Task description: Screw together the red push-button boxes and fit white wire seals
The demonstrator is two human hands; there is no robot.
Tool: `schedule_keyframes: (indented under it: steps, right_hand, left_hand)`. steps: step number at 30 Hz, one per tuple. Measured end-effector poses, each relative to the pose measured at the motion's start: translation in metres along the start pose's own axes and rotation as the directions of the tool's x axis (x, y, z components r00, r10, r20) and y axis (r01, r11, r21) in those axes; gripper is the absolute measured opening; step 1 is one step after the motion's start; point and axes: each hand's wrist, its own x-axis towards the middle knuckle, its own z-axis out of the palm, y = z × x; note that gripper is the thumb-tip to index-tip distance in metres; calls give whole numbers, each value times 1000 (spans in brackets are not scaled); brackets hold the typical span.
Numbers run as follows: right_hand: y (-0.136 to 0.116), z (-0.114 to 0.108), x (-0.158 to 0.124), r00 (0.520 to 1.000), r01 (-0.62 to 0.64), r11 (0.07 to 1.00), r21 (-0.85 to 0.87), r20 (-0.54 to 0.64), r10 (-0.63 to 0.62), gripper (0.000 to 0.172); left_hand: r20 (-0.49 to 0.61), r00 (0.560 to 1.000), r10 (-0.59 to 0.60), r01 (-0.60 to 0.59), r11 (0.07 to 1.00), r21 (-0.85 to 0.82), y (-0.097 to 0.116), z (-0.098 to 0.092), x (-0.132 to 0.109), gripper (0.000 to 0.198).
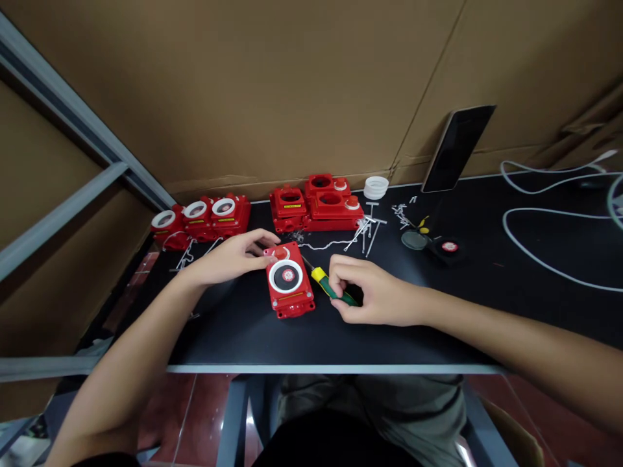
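Red box [291,297] on black table [233,340], screwdriver [323,279] at its side.
Left hand [237,257]: fingers bent at box's corner, grip unclear; right hand [366,288]: fingers curled around screwdriver handle.

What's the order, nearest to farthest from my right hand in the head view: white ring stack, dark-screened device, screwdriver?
1. Screwdriver, held in your right hand.
2. White ring stack, beyond the hand, toward the cardboard wall.
3. Dark-screened device, farther right, by that wall.

The red box [292,302] looks glossy, the tabletop [243,337] smooth.
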Motion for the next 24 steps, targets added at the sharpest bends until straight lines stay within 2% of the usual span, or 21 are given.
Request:
schedule_keyframes:
  steps: [3, 5, 8, 11, 13, 16, 19, 22, 24]
  right_hand:
    - [-2, -1, -2, 1000, 7, 999, -51, -13, -7, 19]
    - [-2, -3, -2, 1000, 9, 995, -96, -18, -11, 21]
    - [-3, -3, -3, 1000, 20, 986, -164, -4, -21, 17]
    - [-5, -2, -5, 999, 39, 973, -227, 21, -35, 11]
    - [-6, -1, -6, 998, 55, 961, -270, 37, -46, 10]
    - [-6, -4, -6, 995, 89, 938, -334, 67, -71, 10]
    - [-8, -12, -5, 992, 118, 915, -386, 89, -90, 11]
    - [-11, -18, -5, 990, 128, 898, -422, 106, -92, 11]
    - [-14, -20, -5, 989, 113, 881, -459, 141, -53, 9]
  left_hand:
    - [-114, 992, -53, 39, 991, -127, -2, 1, -1, 62]
    - [-168, 985, -44, 22, 991, -133, 2, 8, -6, 62]
    - [-204, 978, 52, -60, 998, -32, 12, 26, -18, 76]
    - [-280, 945, 170, -127, 978, 166, 18, 45, -28, 98]
    - [-271, 940, 209, -141, 959, 247, 20, 49, -31, 89]
    - [-188, 966, 175, -108, 941, 321, 22, 40, -32, 72]
    - [-103, 984, 147, -90, 901, 424, 26, 21, -31, 68]
    - [-110, 985, 133, -71, 892, 446, 26, 7, -26, 54]
    - [-125, 982, 143, -70, 882, 467, 24, 5, -22, 51]
